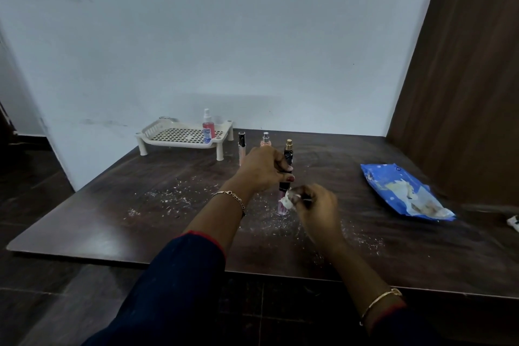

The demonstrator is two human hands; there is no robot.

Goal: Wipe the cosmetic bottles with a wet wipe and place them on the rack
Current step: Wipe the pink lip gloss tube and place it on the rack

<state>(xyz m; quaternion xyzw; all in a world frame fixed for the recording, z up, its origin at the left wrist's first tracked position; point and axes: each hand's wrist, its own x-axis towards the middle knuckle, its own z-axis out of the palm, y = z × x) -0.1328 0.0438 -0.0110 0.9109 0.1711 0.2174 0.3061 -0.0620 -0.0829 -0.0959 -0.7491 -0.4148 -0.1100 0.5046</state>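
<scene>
My left hand (262,168) grips the black cap of a slim pink tube (281,206) standing upright on the dark table (112,205). My right hand (317,209) pinches a crumpled white wet wipe (289,201) against the tube's lower part. Behind my hands stand a black bottle with a gold sprayer (288,150), a pink bottle with a silver top (265,140) and a pale tube with a black cap (241,146). At the back left sits the white rack (179,137), with a red spray bottle (208,128) standing on it.
A blue wet wipe pack (404,191) lies on the table to the right. White crumbs are scattered over the table's middle. A brown wooden panel (463,78) rises at the right, a white wall behind. A small white object (514,223) shows at the right edge.
</scene>
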